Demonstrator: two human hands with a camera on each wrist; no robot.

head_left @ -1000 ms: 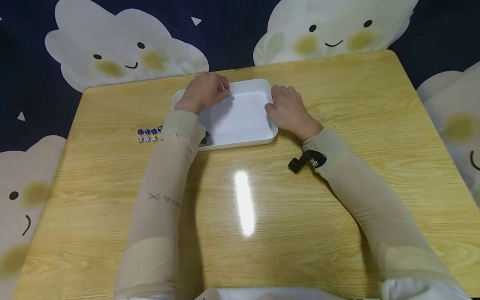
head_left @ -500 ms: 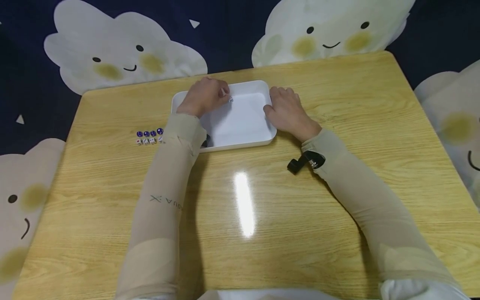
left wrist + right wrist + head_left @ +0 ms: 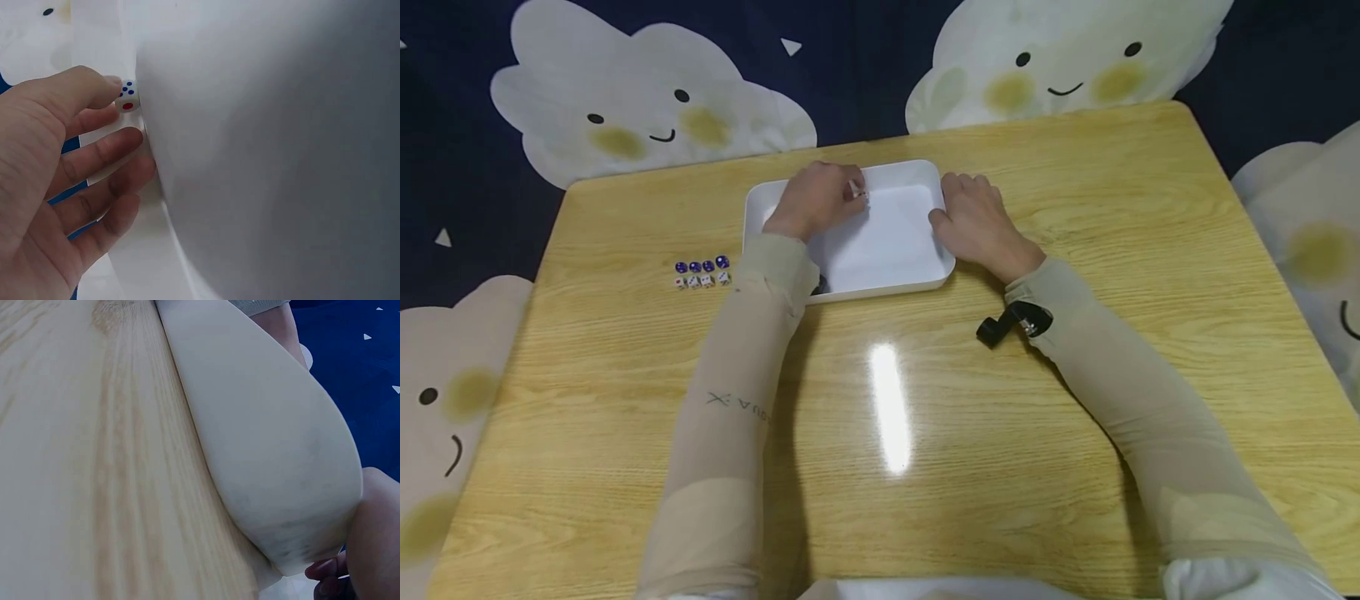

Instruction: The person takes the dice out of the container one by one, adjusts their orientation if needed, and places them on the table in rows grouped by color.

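Note:
My left hand point(image 3: 822, 198) is over the left-back part of a white tray point(image 3: 898, 283). It pinches a white die point(image 3: 127, 95) between thumb and forefinger; blue and red pips show on it in the left wrist view, close to the tray's inner wall. The other fingers are loosely bent. At the tray's right end my right hand point(image 3: 981, 218) grips the rim, thumb on the inner side and fingers outside. In the right wrist view its thumb point(image 3: 378, 528) lies against the tray's corner.
Left of the tray, a row of blue dice point(image 3: 695, 267) sits behind a row of white dice point(image 3: 707, 282) on the wooden table point(image 3: 1000, 450). A cloud-patterned dark cloth point(image 3: 857, 67) hangs behind the table's back edge.
My left hand has shifted slightly right and toward me inside the tray, still holding the die. More of the dice rows now shows beside my sleeve. The right hand keeps its place.

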